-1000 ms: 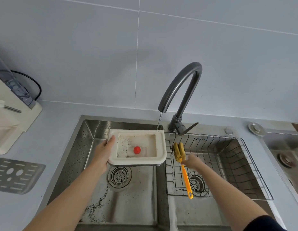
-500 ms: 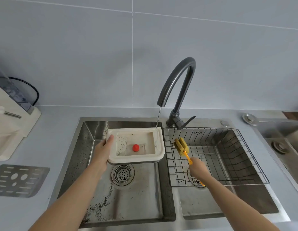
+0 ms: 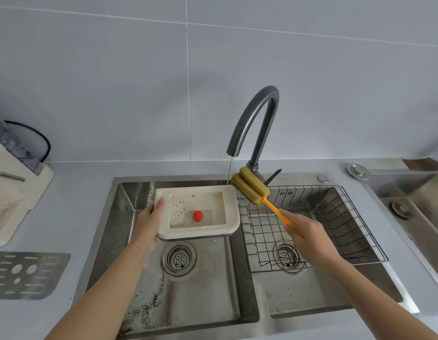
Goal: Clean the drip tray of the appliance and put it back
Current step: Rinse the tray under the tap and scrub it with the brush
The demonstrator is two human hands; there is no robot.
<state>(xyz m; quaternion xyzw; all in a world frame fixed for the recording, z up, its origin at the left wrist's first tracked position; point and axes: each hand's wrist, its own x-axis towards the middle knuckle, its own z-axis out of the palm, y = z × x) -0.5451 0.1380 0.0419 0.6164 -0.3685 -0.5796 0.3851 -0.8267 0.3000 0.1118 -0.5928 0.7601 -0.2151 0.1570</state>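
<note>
My left hand [image 3: 149, 220] grips the left edge of the cream drip tray [image 3: 233, 214], held level over the left sink basin. The tray holds dark specks and a small red float [image 3: 197, 215]. A thin stream of water falls from the dark tap [image 3: 256, 119] onto the tray's back right corner. My right hand [image 3: 308, 235] holds the orange handle of a sponge brush; its yellow-green sponge head [image 3: 251, 186] is raised just right of the tray's back right corner, beside the stream. The cream appliance [image 3: 14, 192] stands at the left edge.
The left basin [image 3: 139, 278] is strewn with dark grounds around its drain [image 3: 179, 258]. A wire rack [image 3: 335, 229] sits in the right basin. A perforated metal plate [image 3: 24, 274] lies on the counter at left. A second sink [image 3: 414, 204] is at far right.
My right hand has lifted the sponge brush out of the wire rack and swung its head up and left, close to the tray's back right corner. The tray has stayed under the stream.
</note>
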